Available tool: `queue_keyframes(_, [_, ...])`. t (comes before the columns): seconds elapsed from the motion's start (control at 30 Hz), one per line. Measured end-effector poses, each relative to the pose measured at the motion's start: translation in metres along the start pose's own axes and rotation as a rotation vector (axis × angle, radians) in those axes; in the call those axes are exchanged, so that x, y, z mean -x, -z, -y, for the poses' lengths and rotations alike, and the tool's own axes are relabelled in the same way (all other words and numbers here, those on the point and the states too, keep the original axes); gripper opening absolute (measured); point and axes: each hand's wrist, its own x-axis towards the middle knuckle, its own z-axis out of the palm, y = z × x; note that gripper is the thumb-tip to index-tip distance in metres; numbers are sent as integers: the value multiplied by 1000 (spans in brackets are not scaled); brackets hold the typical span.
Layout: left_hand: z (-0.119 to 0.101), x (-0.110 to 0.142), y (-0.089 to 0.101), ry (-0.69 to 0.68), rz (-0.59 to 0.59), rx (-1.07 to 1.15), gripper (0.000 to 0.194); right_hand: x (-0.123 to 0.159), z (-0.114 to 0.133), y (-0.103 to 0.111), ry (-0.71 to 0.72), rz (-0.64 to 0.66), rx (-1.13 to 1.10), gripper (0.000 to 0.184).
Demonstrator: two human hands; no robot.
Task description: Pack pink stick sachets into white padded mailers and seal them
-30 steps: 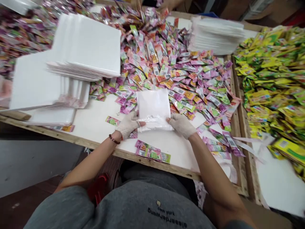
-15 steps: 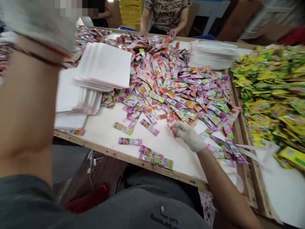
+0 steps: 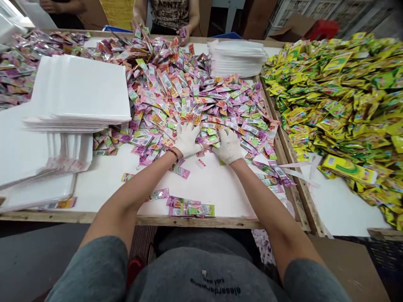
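A large pile of pink, purple, green and orange stick sachets [image 3: 185, 96] covers the table in front of me. My left hand [image 3: 188, 141], in a white glove, lies on the near edge of this pile with its fingers spread. Just to its right my right hand [image 3: 228, 147], also gloved, rests on sachets with its fingers apart. The two thumbs point towards each other, and a few sachets show between the hands. A small white and red slip [image 3: 200, 163] lies below them. Several loose sachets [image 3: 192, 208] overlap near the table's front edge.
White flat envelopes [image 3: 82, 90] are stacked at the left, with another white stack [image 3: 237, 58] at the back. A wooden divider [image 3: 278, 126] separates the pile from yellow packets [image 3: 333, 96] on the right. Across the table stands a person [image 3: 170, 16] with hands at the pile.
My left hand has come down from high at the left onto the pile. My right hand has moved forward onto the sachets beside it. The camera view has turned to the right.
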Motion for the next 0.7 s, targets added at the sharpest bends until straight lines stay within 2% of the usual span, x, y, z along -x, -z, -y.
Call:
queue_keyframes(0.07, [-13, -2, -5, -6, -23, 72, 62, -3, 1, 10, 14, 61, -42, 53])
queue_keyframes(0.1, [-17, 0, -2, -22, -46, 135, 52, -1, 3, 18, 19, 69, -83, 48])
queue_keyframes(0.2, [-26, 17, 28, -107, -148, 275, 32, 16, 4, 49, 32, -20, -252, 35])
queue_keyframes(0.27, [-29, 36, 51, -222, -166, 259, 31, 34, 1, 69, 103, -118, -334, 27])
queue_keyframes(0.33, [-30, 59, 64, -350, -77, 198, 35, 54, -7, 82, 230, -119, -374, 24])
queue_keyframes(0.4, [-26, 84, 64, -452, 77, 144, 29, 77, -20, 85, 327, 31, -350, 23])
queue_keyframes(0.47, [-18, 106, 56, -493, 215, 124, 27, 100, -35, 84, 349, 225, -248, 27])
queue_keyframes(0.5, [-12, 115, 52, -478, 251, 135, 33, 111, -43, 83, 337, 287, -189, 32])
queue_keyframes(0.57, [-1, 128, 47, -378, 256, 197, 38, 129, -55, 84, 308, 296, -130, 47])
queue_keyframes(0.63, [7, 133, 50, -235, 170, 258, 35, 137, -61, 88, 317, 210, -176, 60])
queue_keyframes(0.7, [9, 130, 54, -145, 50, 256, 35, 133, -57, 93, 357, 123, -243, 59])
